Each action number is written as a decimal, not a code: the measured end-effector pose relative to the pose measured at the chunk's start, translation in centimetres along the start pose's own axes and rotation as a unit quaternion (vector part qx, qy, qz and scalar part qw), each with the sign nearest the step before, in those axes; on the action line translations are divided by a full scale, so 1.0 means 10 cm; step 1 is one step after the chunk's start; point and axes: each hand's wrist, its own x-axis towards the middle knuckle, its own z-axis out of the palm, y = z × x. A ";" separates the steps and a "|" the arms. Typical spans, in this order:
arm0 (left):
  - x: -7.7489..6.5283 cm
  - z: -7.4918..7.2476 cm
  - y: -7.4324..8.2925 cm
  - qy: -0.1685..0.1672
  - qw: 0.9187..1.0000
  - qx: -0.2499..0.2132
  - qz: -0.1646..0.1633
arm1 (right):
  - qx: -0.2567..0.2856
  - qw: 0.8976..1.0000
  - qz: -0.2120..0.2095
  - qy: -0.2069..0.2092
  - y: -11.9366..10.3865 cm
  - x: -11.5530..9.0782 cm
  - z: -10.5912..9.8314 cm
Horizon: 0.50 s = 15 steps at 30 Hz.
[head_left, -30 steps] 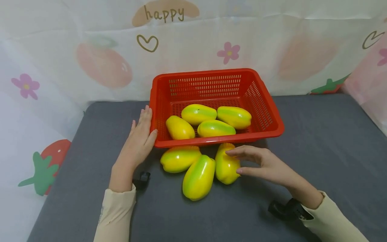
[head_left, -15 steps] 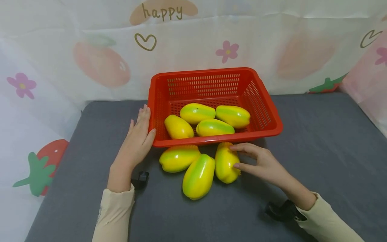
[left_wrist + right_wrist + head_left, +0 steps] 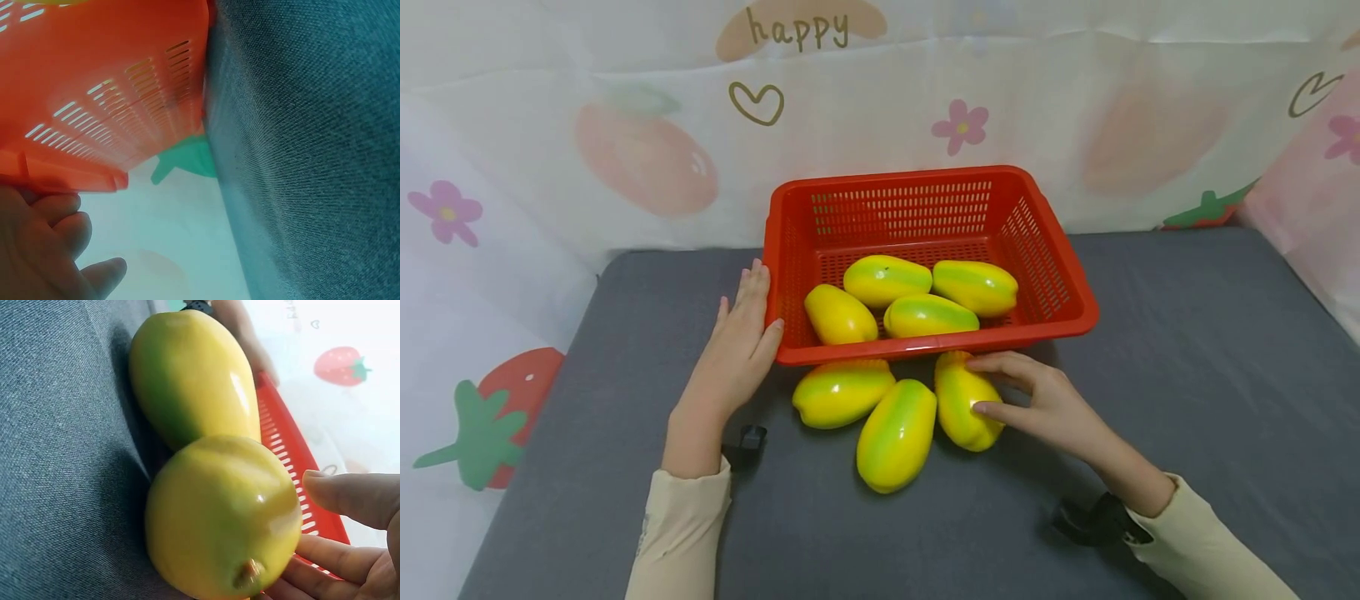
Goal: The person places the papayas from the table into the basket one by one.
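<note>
Swung rightward at its lower end, the glossy, tapering yellow fruit (image 3: 958,410) beside the right hand (image 3: 1052,408) lies on grey woven cloth (image 3: 880,550) before the slotted red plastic basket (image 3: 895,347). That hand, half curled, touches it; whether it grips cannot be told. Outstretched, the left hand (image 3: 728,354) rests against the basket's side.

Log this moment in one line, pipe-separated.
left hand: against red basket, left side | right hand: at rightmost loose fruit, contact unclear | in basket: four fruits | on grey cloth: three fruits
</note>
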 end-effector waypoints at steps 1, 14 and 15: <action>0.00 0.00 0.00 0.000 1.000 0.001 -0.001 | -0.001 1.000 0.001 0.001 0.00 0.00 0.00; 0.00 0.00 -0.02 -0.004 1.000 0.001 -0.005 | -0.031 0.999 0.022 0.008 0.05 0.00 0.01; 0.00 0.00 -0.02 -0.003 1.000 0.002 -0.004 | -0.035 0.999 0.024 0.008 0.05 0.00 0.01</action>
